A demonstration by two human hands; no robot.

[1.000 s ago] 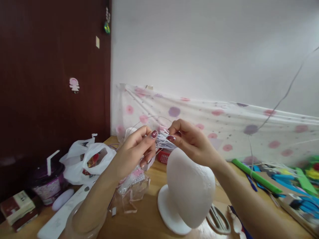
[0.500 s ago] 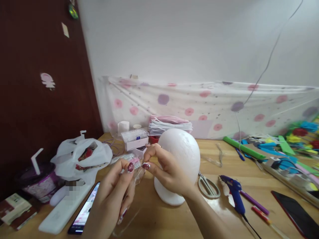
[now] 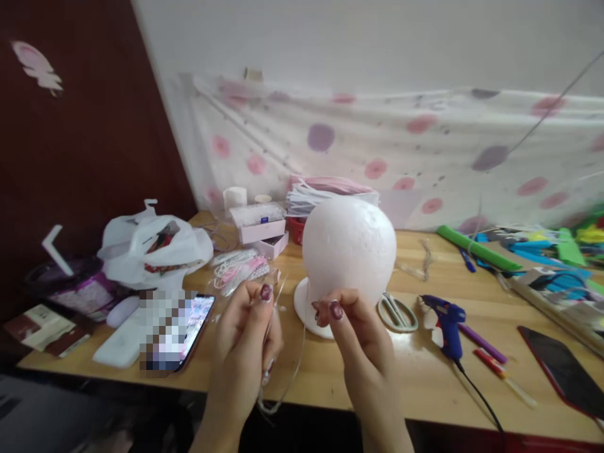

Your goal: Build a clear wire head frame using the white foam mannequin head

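My left hand point(image 3: 248, 343) and my right hand point(image 3: 356, 336) are raised side by side over the near edge of the wooden table point(image 3: 401, 371). A thin clear wire point(image 3: 295, 362) curves from my left fingertips down between the hands. The left thumb and forefinger pinch its upper end. My right thumb and forefinger are pinched together; what they hold is too small to tell. Just behind the hands stands a white foam head form point(image 3: 348, 248) on its round base.
A phone point(image 3: 184, 330) and a white flat case lie at the left, with a white plastic bag point(image 3: 153, 245) and a purple cup point(image 3: 70, 283) beyond. Bead strings, pink boxes point(image 3: 262, 229) and stacked masks sit further back. Scissors point(image 3: 399, 313), blue glue gun point(image 3: 441, 324), pens, dark tablet point(image 3: 564, 374) and coloured strips lie at the right.
The view has tilted down towards the table. Both hands have dropped from in front of the foam head's top to the table's near edge and drawn slightly apart, the wire now hanging between them.
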